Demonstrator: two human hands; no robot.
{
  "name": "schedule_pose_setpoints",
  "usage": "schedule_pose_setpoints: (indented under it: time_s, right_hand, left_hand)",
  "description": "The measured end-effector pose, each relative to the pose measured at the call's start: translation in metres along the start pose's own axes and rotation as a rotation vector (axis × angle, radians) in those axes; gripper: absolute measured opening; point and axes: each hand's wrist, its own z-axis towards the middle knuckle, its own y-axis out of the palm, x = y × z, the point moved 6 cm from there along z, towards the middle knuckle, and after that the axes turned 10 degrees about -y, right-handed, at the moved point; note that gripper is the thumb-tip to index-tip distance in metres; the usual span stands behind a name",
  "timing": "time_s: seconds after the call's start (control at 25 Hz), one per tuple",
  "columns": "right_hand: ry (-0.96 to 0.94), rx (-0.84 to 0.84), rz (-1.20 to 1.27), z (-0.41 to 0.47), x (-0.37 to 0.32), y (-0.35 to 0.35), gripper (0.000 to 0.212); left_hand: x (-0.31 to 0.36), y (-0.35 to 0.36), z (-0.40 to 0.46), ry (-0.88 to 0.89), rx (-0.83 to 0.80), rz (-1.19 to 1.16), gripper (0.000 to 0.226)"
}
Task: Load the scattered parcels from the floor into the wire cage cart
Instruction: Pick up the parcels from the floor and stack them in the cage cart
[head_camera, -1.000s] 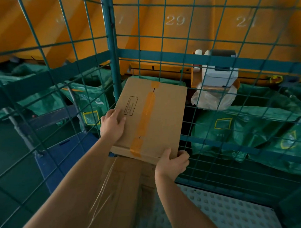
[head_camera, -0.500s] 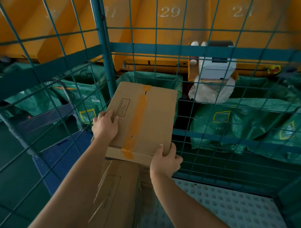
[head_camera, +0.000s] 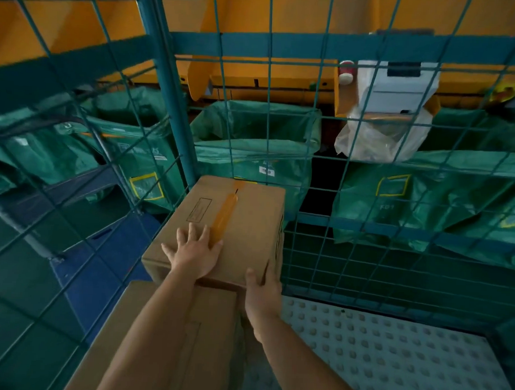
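Cage cart [head_camera: 168,110]: taped brown box [head_camera: 249,223], maybe undamaged.

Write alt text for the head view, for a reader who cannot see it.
Two bare hands set a cardboard box sealed with orange tape into the corner of a teal wire cage cart: the left hand lies flat on top, the right hand grips its near edge. Another cardboard box sits nearer the camera.

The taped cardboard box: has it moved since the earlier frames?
Yes. The taped box has gone down, from beside the cage's corner post into the cart's back corner; the left hand presses flat on top.
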Motion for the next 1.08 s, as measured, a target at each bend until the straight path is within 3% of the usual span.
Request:
schedule_pose_setpoints:
  time_s: [0.2,0.44,0.56,0.8,1.08]
  right_hand:
    - [0.152,0.033,0.094,-0.031,0.009,-0.005,0.064]
    - [0.461,-0.175,0.159,-0.152,0.034,0.041,0.092]
    - [0.465,-0.142,0.194,-0.159,0.031,0.045,0.081]
    - [0.474,-0.078,0.235,-0.157,0.018,0.050,0.070]
    - [0.312,-0.076,0.139,-0.182,-0.022,-0.027,0.057]
  left_hand:
    - [-0.022,-0.017,-0.022,0.076,0.000,-0.061,0.058]
    - [-0.088,-0.019,-0.090,-0.130,0.088,-0.119,0.050]
    - [-0.117,-0.012,-0.124,-0.298,0.173,-0.131,0.046]
    - [-0.129,0.012,-0.144,0.081,0.040,-0.067,0.045]
    - [-0.134,-0.007,-0.210,0.149,0.016,-0.149,0.038]
